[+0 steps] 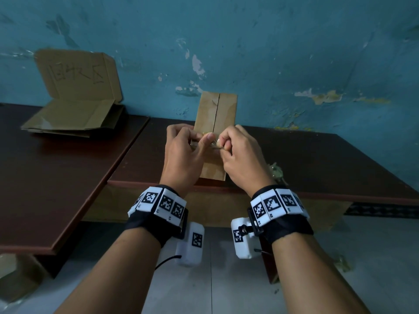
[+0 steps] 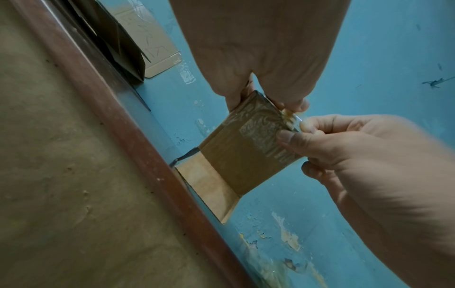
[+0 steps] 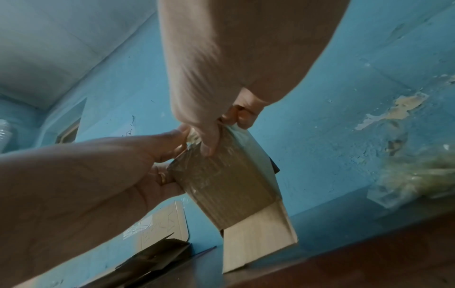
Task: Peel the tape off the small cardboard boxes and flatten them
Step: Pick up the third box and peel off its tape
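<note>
1. Head view: a box (image 1: 217, 114) is held over the near edge of the right table (image 1: 317, 159), its far end raised toward the blue wall (image 1: 272, 53), its centre seam facing the camera.
2. The left hand (image 1: 181, 152) curls around the box's left side, thumb on the top face and fingers behind, bracing it.
3. The right hand (image 1: 240, 152) pinches a crumpled end of clear tape (image 1: 215, 143) between thumb and forefinger; its other fingers are curled in.
4. Left wrist view shows the tape (image 2: 293, 118) lifted at a corner of the box (image 2: 246, 148), with a wrinkled, glossy strip stuck across the face below.
5. Judged step: the peel is under way on this box; flattening is not yet begun.
6. The next move calls for a steady pull along the strip, kept low to the cardboard so the tape does not tear, while the left hand resists.
7. At far left, flat cardboard (image 1: 72, 118) lies stacked below a lettered sheet (image 1: 77, 75); a tape wad (image 1: 275, 172) sits right of the right hand.
</note>
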`<action>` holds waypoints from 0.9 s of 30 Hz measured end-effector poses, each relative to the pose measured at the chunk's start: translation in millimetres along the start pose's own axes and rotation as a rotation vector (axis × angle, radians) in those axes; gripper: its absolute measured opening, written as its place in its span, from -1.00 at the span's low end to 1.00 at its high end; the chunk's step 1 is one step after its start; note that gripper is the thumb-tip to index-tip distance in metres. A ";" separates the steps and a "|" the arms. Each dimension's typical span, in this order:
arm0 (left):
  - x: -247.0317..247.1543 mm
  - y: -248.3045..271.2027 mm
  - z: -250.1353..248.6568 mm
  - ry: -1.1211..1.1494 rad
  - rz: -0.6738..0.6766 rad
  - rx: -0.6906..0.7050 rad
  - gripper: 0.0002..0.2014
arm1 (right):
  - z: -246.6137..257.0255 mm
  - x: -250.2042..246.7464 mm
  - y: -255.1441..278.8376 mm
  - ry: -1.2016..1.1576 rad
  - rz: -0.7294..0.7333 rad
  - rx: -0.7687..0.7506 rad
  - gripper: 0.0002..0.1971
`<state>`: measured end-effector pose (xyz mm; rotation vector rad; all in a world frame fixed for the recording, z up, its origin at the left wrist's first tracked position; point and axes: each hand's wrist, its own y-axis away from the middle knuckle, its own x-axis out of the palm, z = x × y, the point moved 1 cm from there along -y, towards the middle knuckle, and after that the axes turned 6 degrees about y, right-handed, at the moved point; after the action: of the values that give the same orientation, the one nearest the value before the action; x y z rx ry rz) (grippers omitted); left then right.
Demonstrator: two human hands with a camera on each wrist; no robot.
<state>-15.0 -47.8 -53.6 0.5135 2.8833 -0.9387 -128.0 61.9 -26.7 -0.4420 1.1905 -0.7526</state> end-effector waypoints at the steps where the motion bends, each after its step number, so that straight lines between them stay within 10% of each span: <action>1: 0.5 0.0 0.4 0.004 -0.010 -0.004 -0.71 | 0.9 1.1 0.7 0.006 -0.028 -0.003 -0.65; 10: 2.7 1.6 -1.6 0.037 -0.050 -0.024 -0.73 | 2.5 6.3 1.4 -0.083 -0.144 0.050 -0.72; 16: -1.5 4.4 -4.9 0.104 -0.081 -0.057 -0.74 | 0.1 -2.2 -2.4 -0.377 -0.144 0.202 -0.26; 27: -1.9 9.4 -9.1 0.240 -0.034 -0.058 -0.69 | -1.7 -3.9 -3.0 -0.459 -0.081 0.407 -0.39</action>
<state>-9.8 -35.9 -51.2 0.6142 3.1303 -0.8487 -131.2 62.8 -22.6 -0.3005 0.5742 -0.8823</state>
